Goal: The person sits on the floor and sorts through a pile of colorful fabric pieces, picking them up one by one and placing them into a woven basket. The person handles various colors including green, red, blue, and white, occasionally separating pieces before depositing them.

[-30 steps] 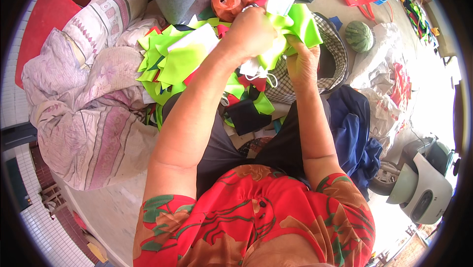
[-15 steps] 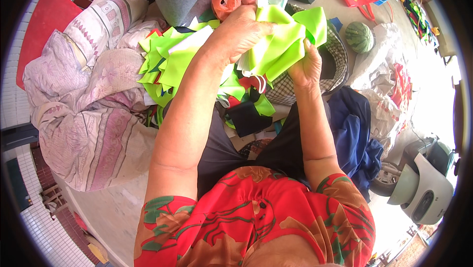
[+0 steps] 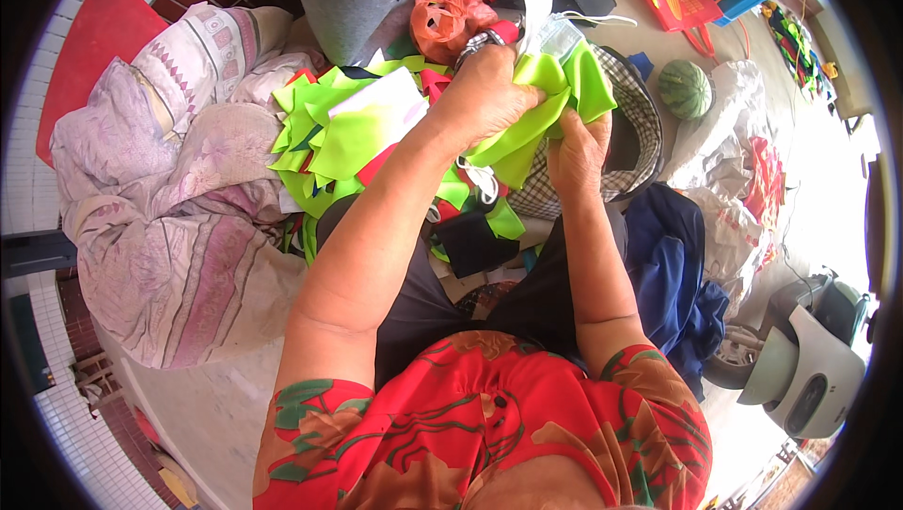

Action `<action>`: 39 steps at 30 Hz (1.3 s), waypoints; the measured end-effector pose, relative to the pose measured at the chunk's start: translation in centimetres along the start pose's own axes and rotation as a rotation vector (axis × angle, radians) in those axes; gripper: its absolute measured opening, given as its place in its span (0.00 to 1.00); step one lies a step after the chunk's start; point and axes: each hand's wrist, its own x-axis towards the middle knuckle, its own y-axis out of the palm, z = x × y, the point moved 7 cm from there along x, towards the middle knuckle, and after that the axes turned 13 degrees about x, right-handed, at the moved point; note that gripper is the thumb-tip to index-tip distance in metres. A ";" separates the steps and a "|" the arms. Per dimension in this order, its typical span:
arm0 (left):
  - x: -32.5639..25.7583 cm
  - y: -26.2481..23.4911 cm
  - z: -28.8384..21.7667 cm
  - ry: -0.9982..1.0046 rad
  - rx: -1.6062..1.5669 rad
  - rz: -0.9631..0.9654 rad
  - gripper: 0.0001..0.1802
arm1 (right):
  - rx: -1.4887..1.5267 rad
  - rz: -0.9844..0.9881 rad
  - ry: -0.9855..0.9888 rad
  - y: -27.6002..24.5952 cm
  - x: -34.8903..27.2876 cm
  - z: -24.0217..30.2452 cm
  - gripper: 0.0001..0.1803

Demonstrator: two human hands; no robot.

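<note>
Both my hands grip a bright lime-green piece of cloth [image 3: 538, 77] in front of me. My left hand [image 3: 494, 94] pinches its left side between thumb and fingers. My right hand [image 3: 578, 148] holds the right side, its fingertips partly covered by the fabric. To the left lies a heap of lime-green cloth pieces [image 3: 324, 143] with a white and some red scraps in it. A black scrap [image 3: 478, 242] rests between my knees, near white cord. Behind my right hand stands a checked fabric-lined basket [image 3: 640, 124], partly hidden by the cloth.
A pale patterned bundle [image 3: 188, 190] fills the left. Beyond the heap stand a grey bucket [image 3: 353, 16] and a red plastic bag [image 3: 450, 21]. A watermelon [image 3: 685, 88], a white sack [image 3: 720, 143], dark blue cloth [image 3: 663, 265] and a grey scooter-like machine [image 3: 804, 359] are at the right.
My hands have shifted slightly, and the lime-green cloth is now more folded and bunched between them. The whole view has moved a little, showing more at the top.
</note>
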 end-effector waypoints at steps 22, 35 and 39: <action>-0.8 2.8 -0.2 -0.250 -0.926 0.322 0.18 | -0.010 -0.155 -0.003 -1.5 0.8 -0.2 0.17; 0.1 1.8 0.9 -0.112 -0.297 0.033 0.19 | 0.007 -0.068 0.200 -1.9 0.5 -1.5 0.21; 0.5 0.6 1.0 0.048 -0.011 -0.130 0.16 | 0.297 -0.055 0.153 0.9 0.0 -0.7 0.25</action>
